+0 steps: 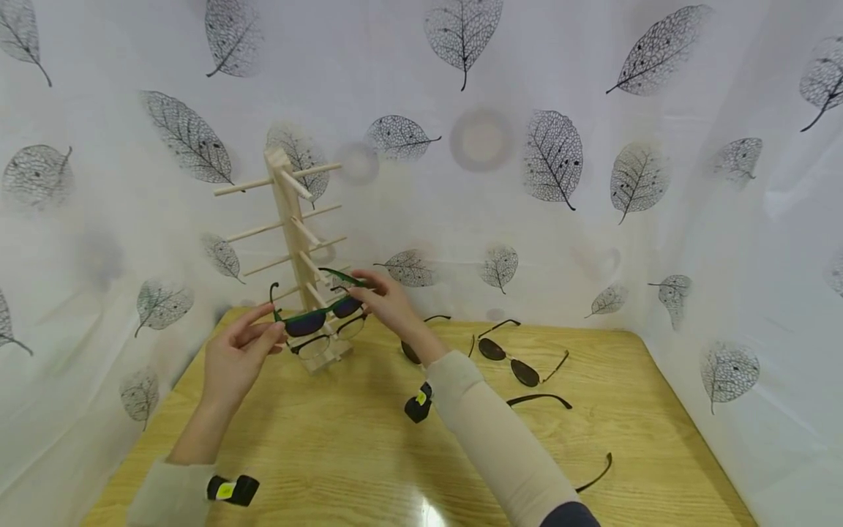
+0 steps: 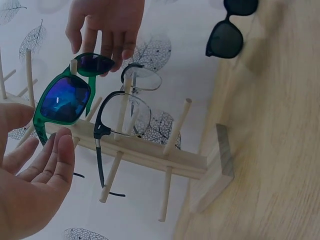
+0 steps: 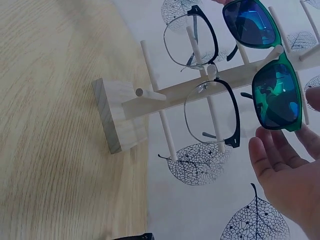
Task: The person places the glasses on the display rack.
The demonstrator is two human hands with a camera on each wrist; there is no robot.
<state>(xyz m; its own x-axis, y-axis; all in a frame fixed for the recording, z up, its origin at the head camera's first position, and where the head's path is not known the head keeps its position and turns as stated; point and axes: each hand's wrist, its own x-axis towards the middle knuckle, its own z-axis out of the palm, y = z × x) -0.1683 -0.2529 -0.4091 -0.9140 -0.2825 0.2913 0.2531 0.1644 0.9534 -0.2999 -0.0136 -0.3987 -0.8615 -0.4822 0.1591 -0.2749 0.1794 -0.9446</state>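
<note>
A pair of green-framed sunglasses [image 1: 306, 323] with blue mirrored lenses is at a wooden display rack [image 1: 287, 208], its bridge against a peg in both wrist views. My left hand [image 1: 235, 359] pinches one end of the frame near the hinge. At the opposite end, my right hand [image 1: 395, 304] holds the corner by the other temple, thumb and fingers on either side. Just below, a pair of clear eyeglasses [image 3: 236, 112] with dark upper rims hangs on a lower peg. The temples of the green sunglasses point back past the rack's post.
Thin-rimmed dark sunglasses [image 1: 525, 373] lie open on the wooden table [image 1: 356, 454], right of the rack. Another dark pair [image 1: 410, 353] is partly behind my right forearm. Black temples [image 1: 543, 397] stick out beyond that sleeve. A leaf-print curtain [image 1: 408, 205] encloses the table's back and sides.
</note>
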